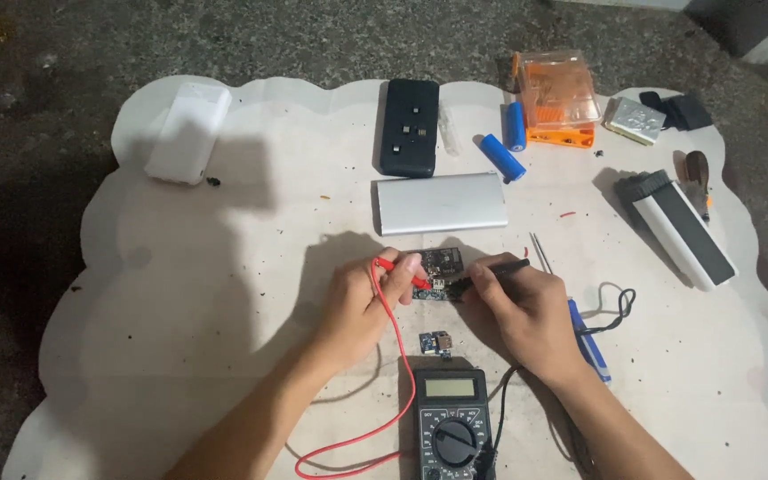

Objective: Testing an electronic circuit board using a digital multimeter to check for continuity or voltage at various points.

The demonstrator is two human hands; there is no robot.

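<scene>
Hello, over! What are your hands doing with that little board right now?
Left hand pressing red probe on circuit board. Right hand pressing black probe there. Multimeter near. Nothing blocking.

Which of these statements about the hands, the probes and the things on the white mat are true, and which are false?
1. The left hand holds the red probe. True.
2. The right hand holds a screwdriver. False: it holds the black probe.
3. Both probe tips meet at the small circuit board. True.
4. The multimeter lies beyond the silver power bank. False: it lies close to the person.
5. Two blue cylindrical cells lie beside the orange box. True.
</scene>
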